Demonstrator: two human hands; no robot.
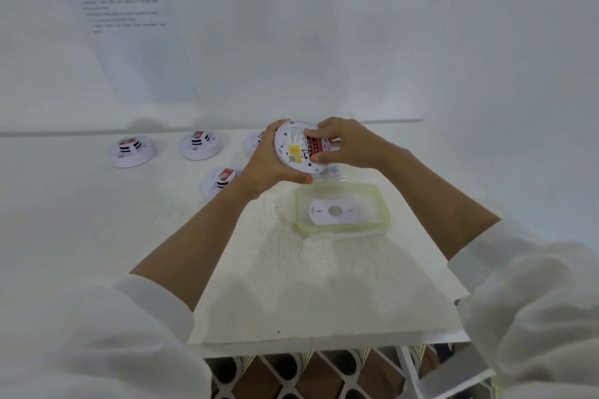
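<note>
The left hand [262,168] curls round the rim of a round white smoke alarm [291,155] and holds it up over the table [291,285], with its back showing. The right hand [343,142] pinches the red battery [319,142] in the back. The alarm looks light, hard and smooth, so the rim is the best place to hold it.

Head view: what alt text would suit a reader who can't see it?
A left hand grips a round white detector by its rim while the right hand pinches the red part in its back. Below, a green-rimmed box on the table holds a white plate; other detectors lie to the left.
</note>
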